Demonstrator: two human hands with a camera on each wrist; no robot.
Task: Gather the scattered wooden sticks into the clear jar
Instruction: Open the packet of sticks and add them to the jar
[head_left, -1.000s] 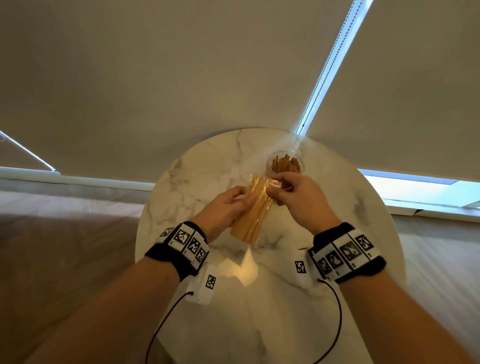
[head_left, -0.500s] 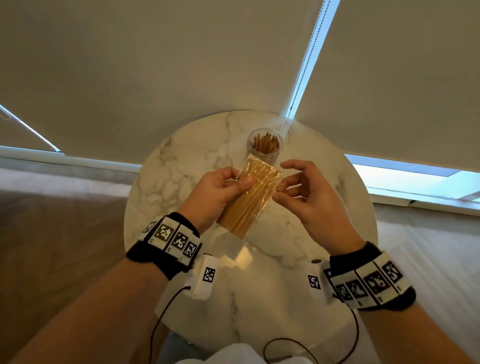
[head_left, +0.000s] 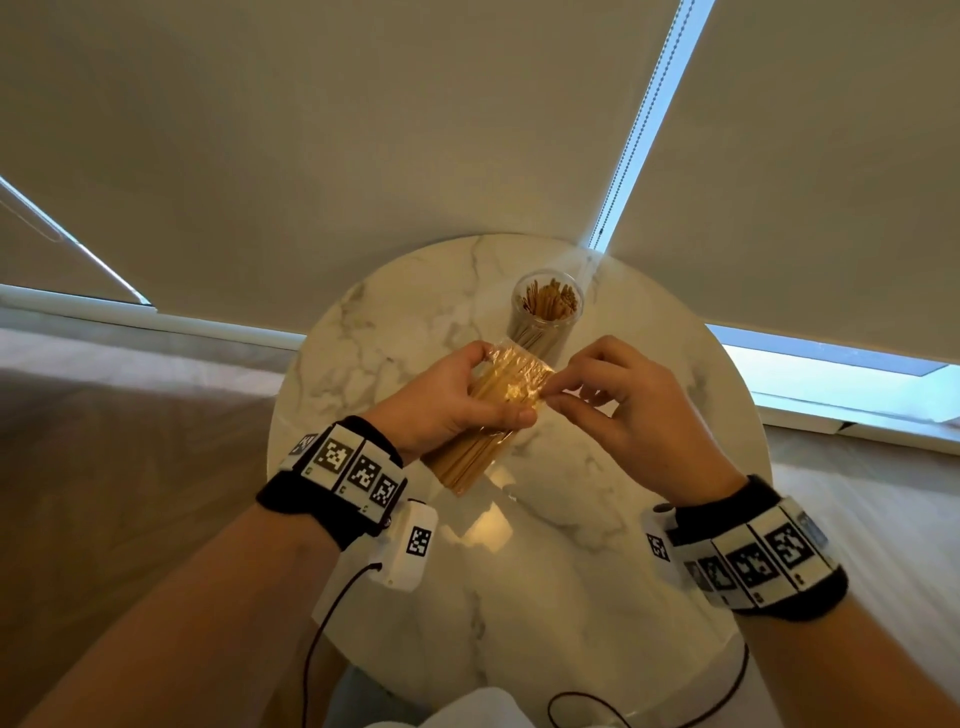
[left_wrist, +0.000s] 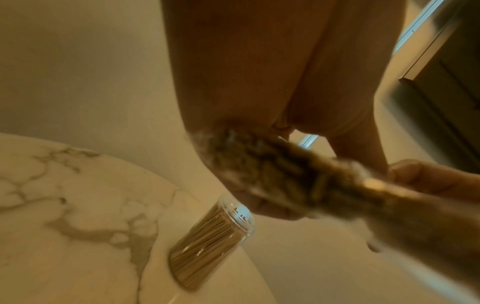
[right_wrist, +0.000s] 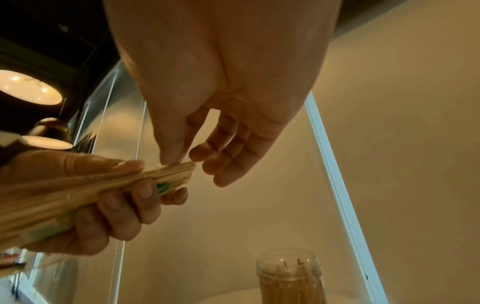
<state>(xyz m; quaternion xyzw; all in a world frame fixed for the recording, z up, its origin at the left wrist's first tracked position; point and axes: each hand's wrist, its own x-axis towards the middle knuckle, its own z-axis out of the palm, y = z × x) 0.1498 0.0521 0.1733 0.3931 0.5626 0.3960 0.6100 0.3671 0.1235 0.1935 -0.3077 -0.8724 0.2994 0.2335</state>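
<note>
- Left hand (head_left: 451, 399) wrapped round pack of wooden sticks (head_left: 488, 415), thumb on top, fingers curled underneath; pack held above table (head_left: 363, 332), tilted, far end up toward jar.
- Right hand (head_left: 631, 410) at far end of pack, thumb and index fingertip pinching at the stick ends / clear wrap there; other fingers loosely spread.
- Right wrist view: thumb tip touching stick ends (right_wrist: 179, 170), index tip just beside; green mark on pack's underside.
- Left wrist view: pack end (left_wrist: 272, 174) blurred, close to lens.
- Clear jar (head_left: 545, 312) upright on far part of table, open-topped, packed with sticks, just beyond the hands, not touched.
- Marker bands on both wrists (head_left: 348, 467), cables trailing down.
- Round white marble table; pale roller blinds (head_left: 363, 130) behind, bright gap with bead chain between them.
</note>
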